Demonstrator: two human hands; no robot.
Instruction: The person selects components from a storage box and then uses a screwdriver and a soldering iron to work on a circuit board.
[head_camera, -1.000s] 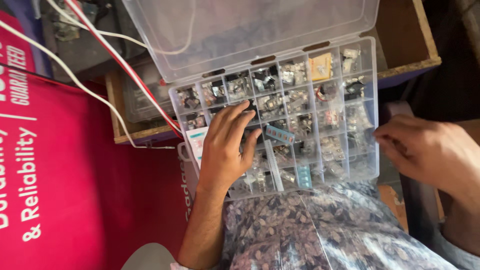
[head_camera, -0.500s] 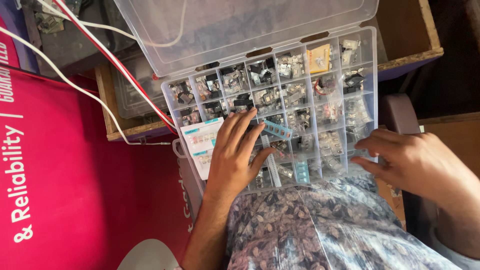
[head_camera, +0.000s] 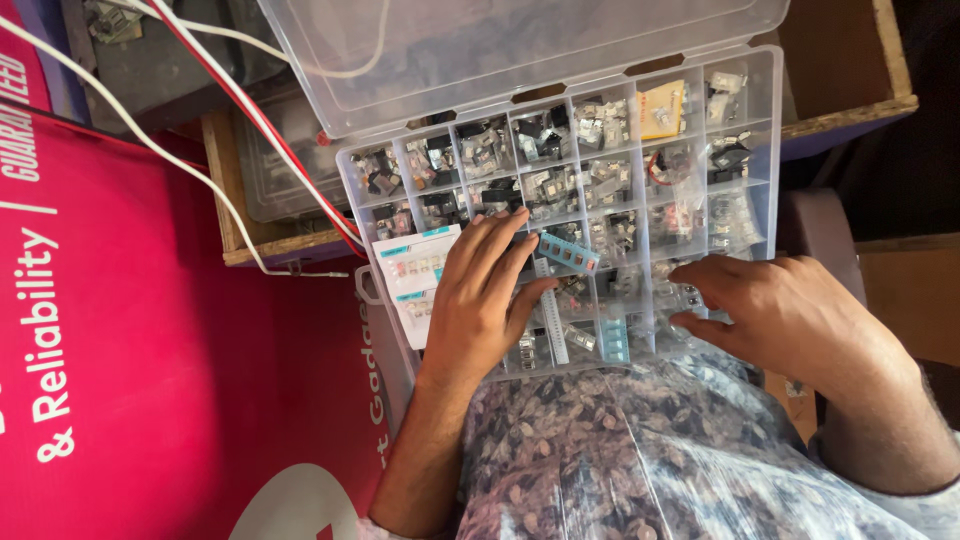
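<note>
While left hand (head_camera: 480, 300) fingers splay on organiser box (head_camera: 745, 160) | right hand (head_camera: 790, 310) fingers loose | red banner (head_camera: 130, 330) left

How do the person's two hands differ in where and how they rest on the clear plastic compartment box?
The left hand lies flat with fingers spread over the middle compartments of the clear plastic compartment box, beside a pale blue component strip. The right hand sits at the box's right edge, fingers curled toward the lower right compartments. The left hand points up the box; the right hand points sideways. Both are bare and touch the box.
</note>
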